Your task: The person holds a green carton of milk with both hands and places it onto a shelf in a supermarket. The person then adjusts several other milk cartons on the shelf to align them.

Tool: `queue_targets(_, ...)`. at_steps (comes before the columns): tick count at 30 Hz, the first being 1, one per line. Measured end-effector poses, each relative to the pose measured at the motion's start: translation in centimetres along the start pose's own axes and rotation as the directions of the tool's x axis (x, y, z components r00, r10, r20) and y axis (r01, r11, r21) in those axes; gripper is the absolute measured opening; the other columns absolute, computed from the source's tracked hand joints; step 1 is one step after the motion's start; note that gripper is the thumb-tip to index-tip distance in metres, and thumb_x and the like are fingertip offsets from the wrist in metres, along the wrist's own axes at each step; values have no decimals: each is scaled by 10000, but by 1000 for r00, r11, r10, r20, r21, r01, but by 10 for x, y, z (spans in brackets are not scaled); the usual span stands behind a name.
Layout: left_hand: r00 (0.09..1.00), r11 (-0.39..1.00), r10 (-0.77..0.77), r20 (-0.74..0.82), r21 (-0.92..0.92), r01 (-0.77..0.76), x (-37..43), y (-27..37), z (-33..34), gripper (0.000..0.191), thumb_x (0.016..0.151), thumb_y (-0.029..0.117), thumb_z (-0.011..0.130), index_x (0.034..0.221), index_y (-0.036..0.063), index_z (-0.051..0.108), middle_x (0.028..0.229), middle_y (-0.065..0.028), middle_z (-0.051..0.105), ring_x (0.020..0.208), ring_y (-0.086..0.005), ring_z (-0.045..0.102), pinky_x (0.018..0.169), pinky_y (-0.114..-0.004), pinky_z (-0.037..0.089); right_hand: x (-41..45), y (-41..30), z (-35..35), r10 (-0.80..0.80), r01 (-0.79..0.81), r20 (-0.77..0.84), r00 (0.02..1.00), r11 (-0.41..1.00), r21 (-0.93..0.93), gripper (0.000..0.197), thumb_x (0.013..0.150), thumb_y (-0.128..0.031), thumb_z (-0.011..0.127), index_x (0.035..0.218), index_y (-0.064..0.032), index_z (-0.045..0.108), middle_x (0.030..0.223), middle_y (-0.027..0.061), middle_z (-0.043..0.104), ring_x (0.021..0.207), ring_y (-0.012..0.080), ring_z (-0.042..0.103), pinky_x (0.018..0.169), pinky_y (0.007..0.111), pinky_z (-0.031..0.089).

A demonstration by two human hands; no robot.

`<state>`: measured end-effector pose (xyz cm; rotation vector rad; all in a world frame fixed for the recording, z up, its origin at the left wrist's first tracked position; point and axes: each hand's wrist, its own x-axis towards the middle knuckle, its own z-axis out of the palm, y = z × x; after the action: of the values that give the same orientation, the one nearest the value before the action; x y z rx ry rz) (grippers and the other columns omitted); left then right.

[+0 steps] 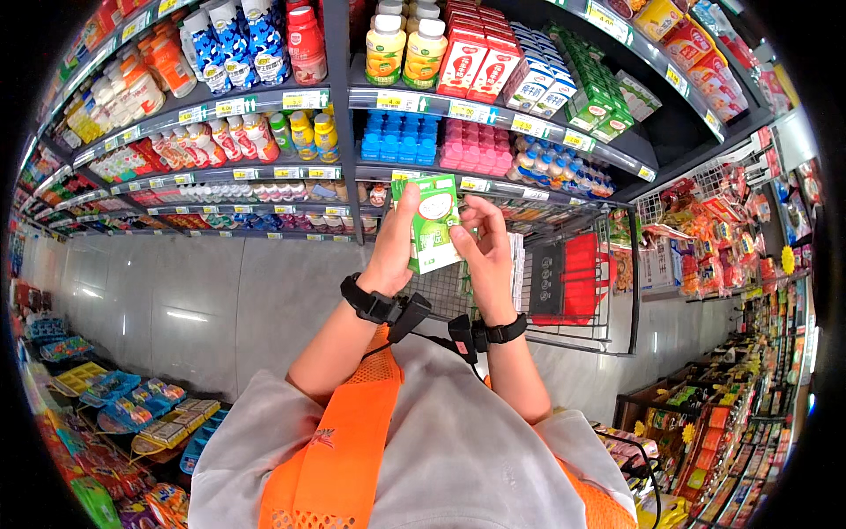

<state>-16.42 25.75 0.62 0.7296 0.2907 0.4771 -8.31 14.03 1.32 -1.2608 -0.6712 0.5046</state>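
Observation:
A green and white drink carton [434, 231] is held up in front of the shelves, its printed front facing me. My left hand [394, 241] grips its left side, thumb along the upper front edge. At the carton's right edge is my right hand [488, 248], thumb and bent fingers against that side. Black straps with small devices sit on both wrists. Below and behind the hands is a wire shopping cart [631, 284], partly hidden by the right arm. Inside it are a red item [581, 278] and a dark panel [547, 279].
Shelves ahead carry yellow juice bottles [385, 53], red and white cartons [477, 66], green cartons [598, 109] and blue bottle packs [399, 137]. Grey floor tiles [192, 291] lie left. Snack packs hang on a rack [717, 244] at right. Display trays [142, 403] stand lower left.

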Motion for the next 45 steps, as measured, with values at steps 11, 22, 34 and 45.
queue_targets(11,987,992,-118,108,-33,122,35,-33,4,671,1010,595,333,1281,21,550,1148,-95,655,1000,-175,655,851,-310,539,2,-6,-35,131,-131,7,991,991,-35,519,944,-70,631,1419,-13,431,1063,6,571,905,42,518,793,197,441)
queue_targets(22,986,930,-102,132,364,48,94,-112,111,255,875,134,752,1017,68,550,946,5,635,839,-53,594,727,-230,473,20,4,-181,65,-74,-68,996,987,-140,449,850,-208,776,1237,-65,598,1065,29,473,962,137,533,798,258,467)
queue_targets(34,913,540,203,353,738,-405,225,-170,237,623,848,137,769,1407,63,502,1210,-95,484,1153,-204,526,987,-342,483,142,-49,-338,-353,238,-207,913,870,-431,582,761,-64,777,1300,-14,562,1090,141,601,974,281,627,824,347,505)
queue_targets(45,918,613,320,233,688,-388,298,-179,265,527,903,27,642,1382,-83,450,1333,-142,494,1250,-242,530,1057,-336,448,253,-43,-374,-465,333,-110,878,761,-557,676,809,1,702,1430,-39,439,1185,191,504,1095,353,543,944,379,464)
